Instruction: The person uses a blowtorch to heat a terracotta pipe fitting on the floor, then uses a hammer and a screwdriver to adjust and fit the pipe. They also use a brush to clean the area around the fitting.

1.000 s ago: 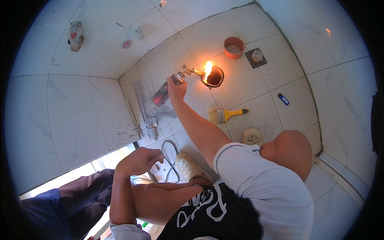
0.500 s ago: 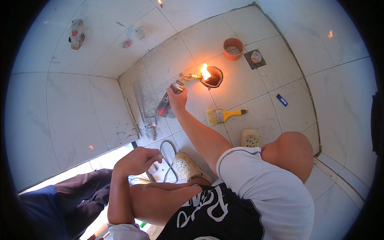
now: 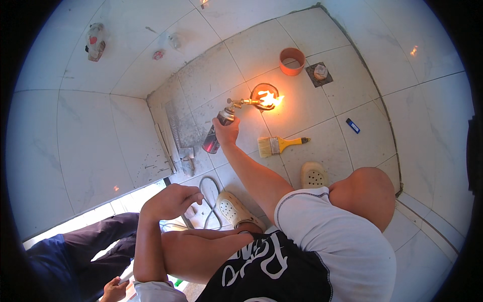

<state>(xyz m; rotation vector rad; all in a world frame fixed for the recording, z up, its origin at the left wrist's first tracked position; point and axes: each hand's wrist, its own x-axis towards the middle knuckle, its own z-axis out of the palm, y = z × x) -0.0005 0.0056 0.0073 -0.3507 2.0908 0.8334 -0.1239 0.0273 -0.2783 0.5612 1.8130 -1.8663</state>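
Observation:
My right hand (image 3: 228,131) is wrapped round the can of a gas blowtorch (image 3: 211,141), which is tilted. Its brass nozzle points right, and the bright flame (image 3: 269,99) plays over a round pipe opening (image 3: 264,86) in the tiled floor. At the lower left my left hand (image 3: 175,201) is raised over my bent leg, its fingers loosely curled and nothing visible in them. Below the opening lies a wide paintbrush (image 3: 284,145) with a yellow handle. An orange pipe ring (image 3: 292,70) stands beyond the opening.
Beside the ring, a pale lump (image 3: 320,72) sits on a dark square floor drain. A blue box-shaped item (image 3: 353,126) lies at the right. A trowel (image 3: 186,161) lies by the left wall, near a cable (image 3: 205,182). Another person's hand (image 3: 115,289) shows at the lower left.
My right hand has shifted slightly right and the blowtorch has turned more upright. Its flame now spreads across the pipe opening. The other person's hand has come into sight at the lower left.

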